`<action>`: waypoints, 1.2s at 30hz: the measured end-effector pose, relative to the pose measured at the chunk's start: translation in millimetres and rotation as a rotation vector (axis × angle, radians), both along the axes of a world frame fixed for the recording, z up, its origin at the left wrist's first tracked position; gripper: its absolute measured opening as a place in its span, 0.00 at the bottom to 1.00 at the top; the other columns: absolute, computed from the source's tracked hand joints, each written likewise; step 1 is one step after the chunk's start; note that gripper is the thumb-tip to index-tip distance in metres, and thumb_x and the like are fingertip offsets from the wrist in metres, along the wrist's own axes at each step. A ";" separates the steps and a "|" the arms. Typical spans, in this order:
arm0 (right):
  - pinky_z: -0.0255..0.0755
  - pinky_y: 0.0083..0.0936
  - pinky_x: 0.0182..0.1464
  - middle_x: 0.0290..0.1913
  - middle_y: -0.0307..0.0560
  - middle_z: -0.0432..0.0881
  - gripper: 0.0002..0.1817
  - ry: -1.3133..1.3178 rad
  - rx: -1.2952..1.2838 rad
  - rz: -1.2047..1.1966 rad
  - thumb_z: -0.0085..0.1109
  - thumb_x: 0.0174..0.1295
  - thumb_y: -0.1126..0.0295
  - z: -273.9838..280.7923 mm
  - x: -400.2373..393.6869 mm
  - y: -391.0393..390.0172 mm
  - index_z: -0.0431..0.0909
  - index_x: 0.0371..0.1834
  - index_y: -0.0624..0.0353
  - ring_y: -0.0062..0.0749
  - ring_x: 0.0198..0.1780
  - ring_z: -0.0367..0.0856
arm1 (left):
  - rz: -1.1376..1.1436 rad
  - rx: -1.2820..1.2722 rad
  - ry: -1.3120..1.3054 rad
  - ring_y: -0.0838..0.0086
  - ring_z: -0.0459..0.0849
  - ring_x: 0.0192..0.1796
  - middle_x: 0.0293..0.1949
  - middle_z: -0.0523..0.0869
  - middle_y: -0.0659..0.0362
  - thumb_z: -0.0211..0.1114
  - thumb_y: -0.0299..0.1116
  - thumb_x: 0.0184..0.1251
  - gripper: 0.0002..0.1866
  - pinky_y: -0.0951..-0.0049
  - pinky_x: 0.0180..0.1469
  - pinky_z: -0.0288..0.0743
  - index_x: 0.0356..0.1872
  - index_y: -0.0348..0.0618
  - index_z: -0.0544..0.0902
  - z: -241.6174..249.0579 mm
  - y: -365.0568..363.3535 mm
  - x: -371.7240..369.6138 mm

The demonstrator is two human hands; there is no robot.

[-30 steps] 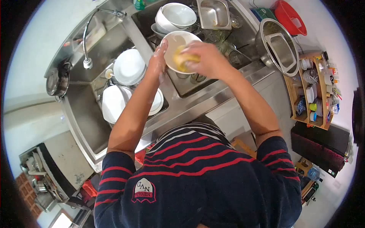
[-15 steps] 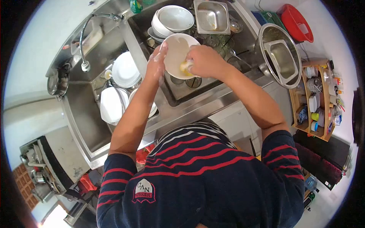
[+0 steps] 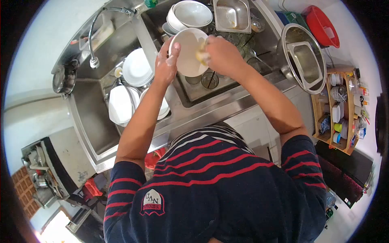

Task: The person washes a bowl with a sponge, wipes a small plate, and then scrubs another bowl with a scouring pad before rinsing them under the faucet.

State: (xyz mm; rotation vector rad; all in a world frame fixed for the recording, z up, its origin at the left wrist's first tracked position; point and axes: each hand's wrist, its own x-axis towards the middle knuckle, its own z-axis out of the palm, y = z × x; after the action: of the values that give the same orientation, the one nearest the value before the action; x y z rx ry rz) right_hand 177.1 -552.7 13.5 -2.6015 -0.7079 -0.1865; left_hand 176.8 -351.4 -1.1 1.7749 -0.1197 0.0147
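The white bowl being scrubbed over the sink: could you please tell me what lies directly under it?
Under the round white ceramic bowl, two clear drinking glasses stand in the steel sink basin. The bowl and both hands hide anything else beneath.

A small badge [image 3: 152,202] is seen on the striped shirt [image 3: 214,182]. Its letters are upside down and cannot be read surely.

Single head camera (fisheye), looking steeply down, close above sink [image 3: 210,87].

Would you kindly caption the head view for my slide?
Left hand holds a white bowl over the sink; right hand scrubs it.
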 end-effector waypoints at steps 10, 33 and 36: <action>0.76 0.38 0.49 0.43 0.51 0.80 0.17 0.085 0.147 0.099 0.63 0.50 0.69 -31.3 -19.2 -1.0 0.82 0.45 0.61 0.48 0.47 0.79 | -0.027 -0.176 0.038 0.69 0.79 0.53 0.50 0.84 0.52 0.58 0.52 0.71 0.28 0.70 0.58 0.70 0.59 0.38 0.77 -11.1 -12.5 3.4; 0.74 0.40 0.52 0.47 0.50 0.78 0.18 0.017 -0.052 0.158 0.63 0.45 0.69 -56.1 -9.2 7.7 0.84 0.43 0.57 0.47 0.50 0.78 | -0.099 -0.234 0.764 0.76 0.82 0.34 0.37 0.83 0.62 0.54 0.61 0.69 0.26 0.70 0.38 0.77 0.51 0.49 0.78 -31.2 -11.1 -10.0; 0.73 0.39 0.54 0.47 0.51 0.77 0.19 -0.094 0.292 -0.045 0.63 0.45 0.69 -39.0 -6.5 9.8 0.83 0.44 0.62 0.46 0.50 0.78 | -0.072 -0.293 0.793 0.75 0.83 0.41 0.40 0.84 0.61 0.55 0.61 0.69 0.28 0.71 0.45 0.77 0.54 0.47 0.77 -33.3 -6.9 3.0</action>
State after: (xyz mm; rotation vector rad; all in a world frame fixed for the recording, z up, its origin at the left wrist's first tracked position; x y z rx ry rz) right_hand 170.6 -542.9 -25.5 -2.3421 -0.6047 -0.3972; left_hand 179.8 -358.2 -34.4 1.3729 0.3748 -0.6819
